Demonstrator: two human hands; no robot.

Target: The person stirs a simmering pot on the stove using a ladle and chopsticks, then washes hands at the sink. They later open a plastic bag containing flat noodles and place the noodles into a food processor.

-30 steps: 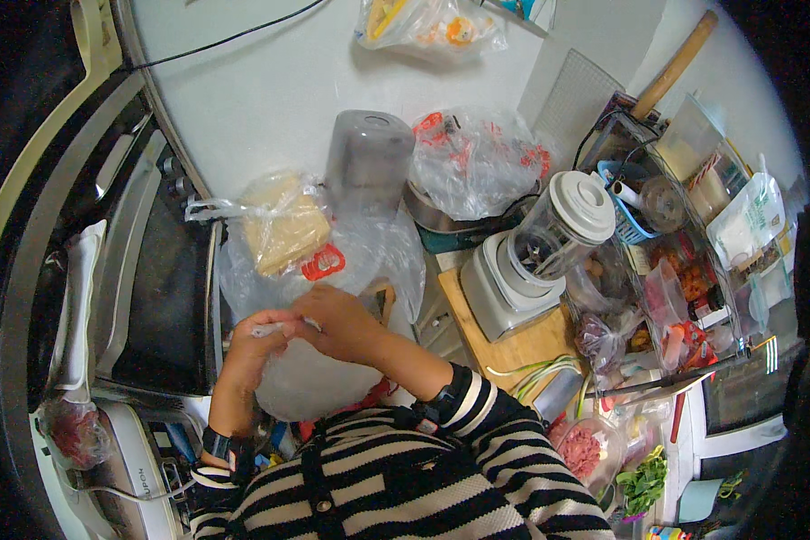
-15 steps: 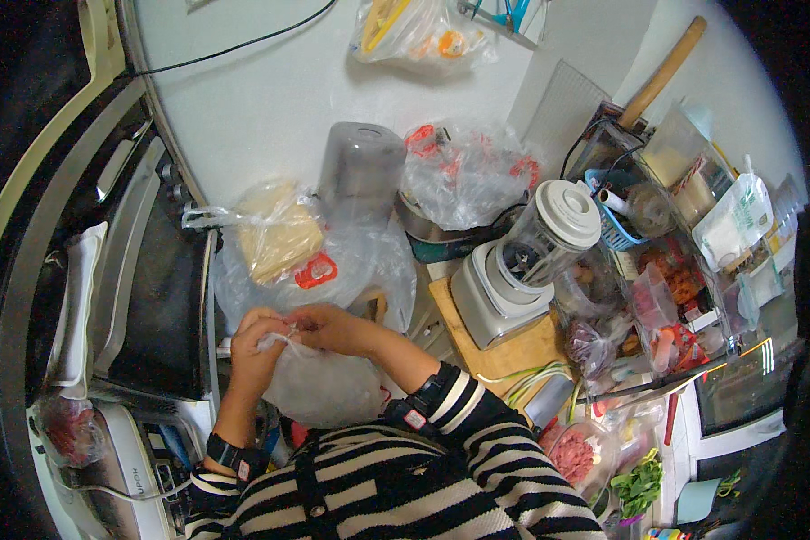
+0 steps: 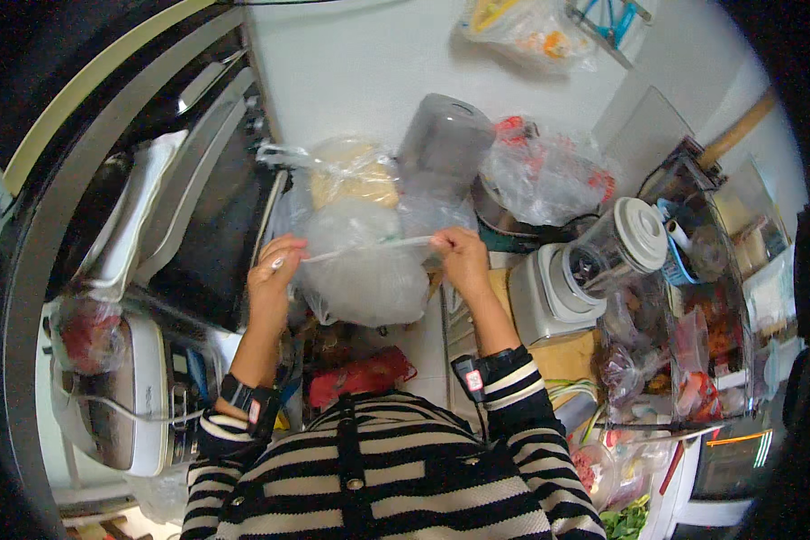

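Both hands hold a clear zip-top plastic bag (image 3: 364, 274) with pale contents, lifted in front of my chest. My left hand (image 3: 274, 270) pinches the left end of the bag's top strip. My right hand (image 3: 459, 255) pinches the right end, so the strip is stretched level between them. The bag hangs down below the strip. Behind it on the counter lies another clear bag (image 3: 355, 175) with a yellowish lump inside, and a grey upturned container (image 3: 443, 139) stands just past it.
A blender (image 3: 594, 261) stands to the right on a wooden board (image 3: 562, 360). Bags of food (image 3: 544, 171) and a crowded rack (image 3: 702, 297) fill the right side. A black stove (image 3: 198, 216) lies to the left, a white cooker (image 3: 126, 387) at lower left, a red packet (image 3: 360, 376) below the bag.
My hands were close together at the bag's top. They have since moved apart along the strip and raised the bag, and the view has swung toward the counter.
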